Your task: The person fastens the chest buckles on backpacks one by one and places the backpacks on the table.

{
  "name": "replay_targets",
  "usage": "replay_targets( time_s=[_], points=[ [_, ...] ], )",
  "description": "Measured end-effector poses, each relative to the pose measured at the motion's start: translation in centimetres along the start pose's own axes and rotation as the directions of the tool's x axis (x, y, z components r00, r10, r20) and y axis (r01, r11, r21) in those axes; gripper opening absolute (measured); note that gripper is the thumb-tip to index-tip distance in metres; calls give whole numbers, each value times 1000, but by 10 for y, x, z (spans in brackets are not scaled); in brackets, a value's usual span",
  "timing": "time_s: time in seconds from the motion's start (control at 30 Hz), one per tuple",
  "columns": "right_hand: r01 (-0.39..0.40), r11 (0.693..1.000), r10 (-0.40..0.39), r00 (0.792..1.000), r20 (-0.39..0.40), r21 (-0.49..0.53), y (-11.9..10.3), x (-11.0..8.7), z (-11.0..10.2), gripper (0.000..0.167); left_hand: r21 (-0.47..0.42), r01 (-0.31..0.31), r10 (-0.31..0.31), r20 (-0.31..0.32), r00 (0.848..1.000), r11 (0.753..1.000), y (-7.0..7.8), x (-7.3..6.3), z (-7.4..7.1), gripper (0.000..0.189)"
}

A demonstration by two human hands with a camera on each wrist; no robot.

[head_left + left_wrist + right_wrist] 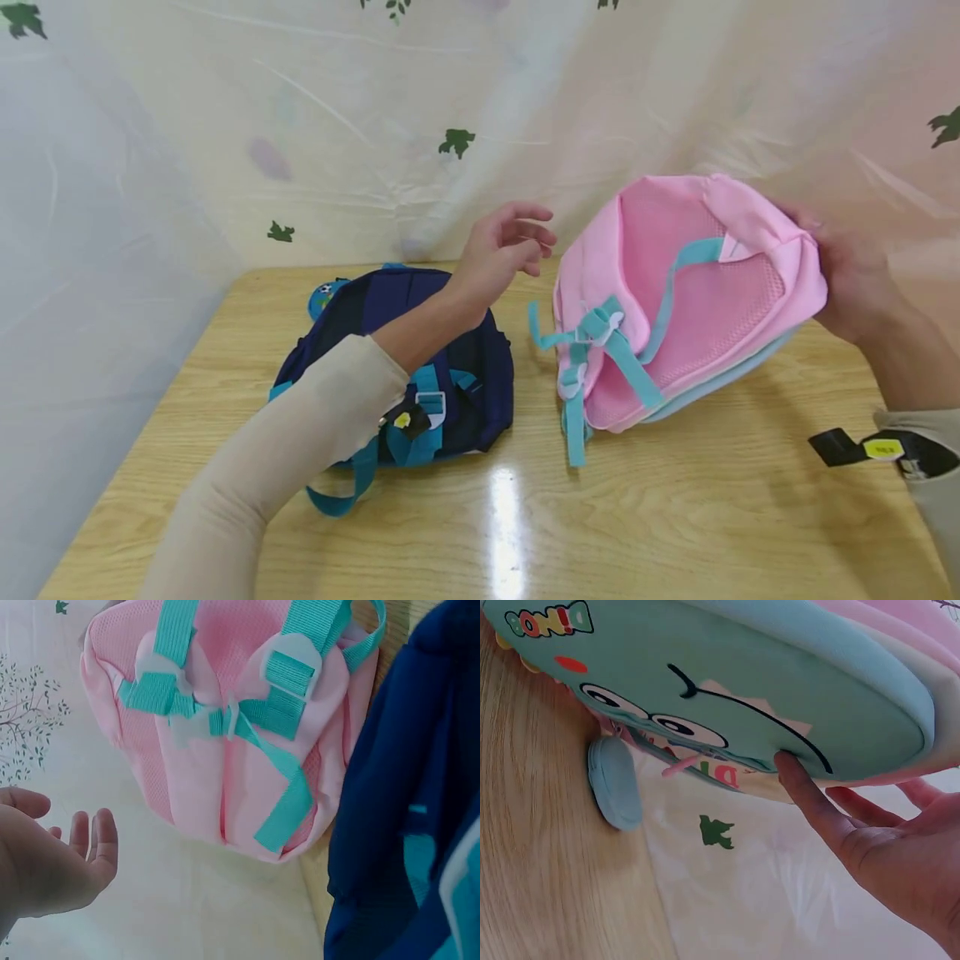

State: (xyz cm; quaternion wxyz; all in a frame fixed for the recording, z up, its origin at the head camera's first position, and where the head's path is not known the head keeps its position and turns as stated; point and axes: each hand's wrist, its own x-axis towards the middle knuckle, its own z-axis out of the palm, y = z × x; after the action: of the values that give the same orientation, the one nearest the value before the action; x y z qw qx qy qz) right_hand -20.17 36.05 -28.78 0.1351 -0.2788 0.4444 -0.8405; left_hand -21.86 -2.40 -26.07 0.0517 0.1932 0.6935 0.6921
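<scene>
A pink backpack with turquoise straps tilts above the right side of the table, its mesh back facing up in the head view. My right hand grips its right end. In the right wrist view the thumb presses on the mint-green dinosaur-face front, while the other fingers go behind the bag. My left hand, fingers loosely bent and holding nothing, hovers left of the pink backpack, apart from it. Under my left forearm lies a navy backpack with blue straps, partly hidden by the sleeve.
The wooden table ends at the back against a pale curtain with leaf prints. A round blue tag sticks out beside the navy backpack. A light-blue oval piece hangs near the pink backpack in the right wrist view.
</scene>
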Motion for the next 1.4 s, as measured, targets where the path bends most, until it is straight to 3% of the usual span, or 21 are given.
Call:
replay_targets(
  time_s=[0.1,0.2,0.3,0.4,0.47,0.57,0.67,0.73,0.8,0.9,1.03,1.2,1.4],
  points=[
    [2,981,4,999,34,-192,1,0,-3,69,12,80,-80,13,997,997,-3,0,-4,35],
    [-61,916,37,997,-69,-397,2,-3,-3,63,33,170,-171,39,984,985,-8,0,-7,35],
    [-181,872,81,970,-230,-456,5,-6,-5,52,79,232,-238,76,968,970,-12,-1,-11,35],
    [-285,830,127,934,-335,-479,9,-9,-8,47,119,249,-263,114,958,961,-14,-3,-16,34],
    [-346,761,146,916,-374,-549,10,-12,-10,46,149,236,-257,140,956,960,-16,-5,-18,33],
    [-384,697,170,909,-380,-606,10,-17,-16,49,205,195,-234,187,954,959,-18,-6,-20,32],
    [-425,601,201,900,-387,-676,11,-20,-22,53,269,145,-211,235,949,952,-21,-7,-20,31],
    [-461,512,229,887,-402,-725,12,-20,-25,52,311,105,-190,257,948,944,-23,-7,-19,30],
    [-495,399,251,869,-427,-772,13,-20,-28,53,358,56,-162,272,949,932,-24,-6,-17,30],
    [-528,320,272,847,-457,-787,15,-19,-30,55,406,-8,-120,290,949,914,-26,-5,-14,28],
    [-560,299,291,824,-486,-772,17,-20,-33,49,427,-55,-94,319,943,903,-27,-3,-8,26],
    [-585,272,327,803,-498,-765,21,-25,-37,46,449,-75,-103,359,928,890,-32,0,-2,27],
    [-556,225,358,811,-463,-800,27,-31,-39,52,459,-74,-139,414,900,885,-36,4,7,29]
  ],
)
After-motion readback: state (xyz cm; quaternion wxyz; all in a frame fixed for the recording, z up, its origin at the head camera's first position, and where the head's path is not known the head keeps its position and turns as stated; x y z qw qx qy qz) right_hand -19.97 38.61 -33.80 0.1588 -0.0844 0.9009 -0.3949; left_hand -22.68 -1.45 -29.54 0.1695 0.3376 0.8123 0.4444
